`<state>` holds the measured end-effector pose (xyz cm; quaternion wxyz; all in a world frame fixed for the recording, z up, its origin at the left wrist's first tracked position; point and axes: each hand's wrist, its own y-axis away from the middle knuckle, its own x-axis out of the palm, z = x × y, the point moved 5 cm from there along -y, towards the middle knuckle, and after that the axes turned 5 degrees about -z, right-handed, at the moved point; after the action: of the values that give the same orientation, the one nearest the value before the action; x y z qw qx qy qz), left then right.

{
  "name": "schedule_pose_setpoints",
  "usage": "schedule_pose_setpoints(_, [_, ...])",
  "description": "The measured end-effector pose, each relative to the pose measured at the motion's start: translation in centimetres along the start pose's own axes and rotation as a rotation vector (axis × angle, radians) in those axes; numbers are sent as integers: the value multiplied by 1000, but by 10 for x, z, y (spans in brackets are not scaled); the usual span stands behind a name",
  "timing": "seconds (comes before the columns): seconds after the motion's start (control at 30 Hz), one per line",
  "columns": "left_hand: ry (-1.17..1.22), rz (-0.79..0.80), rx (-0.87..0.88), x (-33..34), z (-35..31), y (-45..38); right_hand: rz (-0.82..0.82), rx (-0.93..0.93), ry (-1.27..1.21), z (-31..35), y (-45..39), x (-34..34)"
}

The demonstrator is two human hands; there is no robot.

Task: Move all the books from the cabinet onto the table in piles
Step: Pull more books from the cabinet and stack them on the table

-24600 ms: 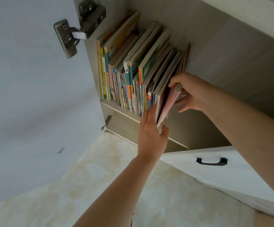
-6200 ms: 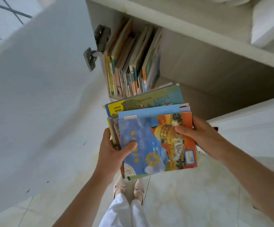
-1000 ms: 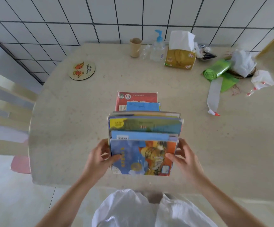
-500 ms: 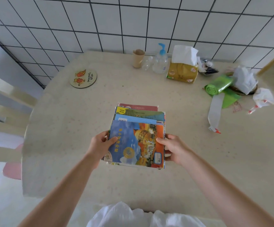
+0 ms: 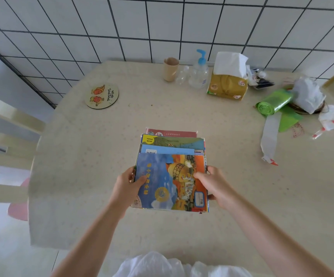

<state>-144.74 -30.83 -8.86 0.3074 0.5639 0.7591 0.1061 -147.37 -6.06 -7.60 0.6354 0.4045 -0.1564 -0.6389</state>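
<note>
A stack of thin picture books [image 5: 172,176] lies flat in the middle of the beige table [image 5: 242,196]. Its top cover is blue and orange. It sits over an earlier pile, whose red book [image 5: 172,133] shows at the far edge. My left hand [image 5: 127,185] grips the stack's left side, thumb on the cover. My right hand [image 5: 210,185] grips the right side, thumb on the cover too. The cabinet is out of view.
Along the tiled wall stand a brown cup [image 5: 170,68], a pump bottle [image 5: 199,72] and a yellow tissue pack [image 5: 228,84]. A green bag roll [image 5: 272,101] and white plastic lie at right. A round coaster [image 5: 101,95] lies far left. A chair [image 5: 4,148] stands left of the table.
The stack has gone from held upright above the table to lying flat on the earlier pile. Both hands came down with it and still hold its sides.
</note>
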Motion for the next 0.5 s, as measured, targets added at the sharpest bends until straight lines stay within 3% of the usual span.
schedule_pose_setpoints(0.27, [-115, -12, 45, 2, 1, 6, -47, -46, 112, -6, 6, 5])
schedule_pose_setpoints(0.4, [-183, -13, 78, 4, 2, 10, -157, -98, 122, -12, 5, 3])
schedule_pose_setpoints(0.5, [-110, 1, 57, 4, 4, 13, -191, -149, 99, -16, 14, 4])
